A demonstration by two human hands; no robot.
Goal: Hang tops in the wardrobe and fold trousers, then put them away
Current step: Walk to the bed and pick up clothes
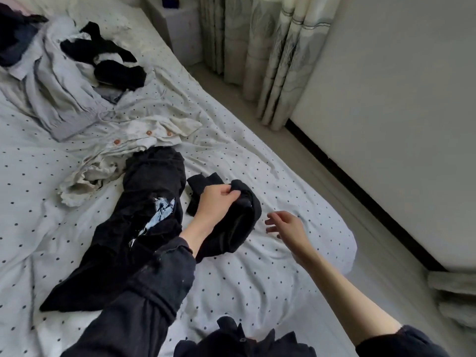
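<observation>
Black ripped trousers (144, 202) lie stretched across the dotted bed sheet (257, 284), one leg bunched toward the bed's right side. My left hand (219, 199) pinches a fold of that bunched black leg (237, 228) and lifts it slightly. My right hand (286, 225) hovers just to the right of the fabric, fingers loosely spread, holding nothing. A cream buttoned top (139, 140) lies crumpled beyond the trousers. A pale grey garment (59, 99) and a black-and-white garment (108, 60) lie further up the bed.
A dark pile of clothes (13, 37) sits at the bed's far left corner. Patterned curtains (270, 60) hang beyond the bed, beside a white wardrobe panel (401, 124) on the right. A grey floor strip (296, 161) runs between bed and wardrobe.
</observation>
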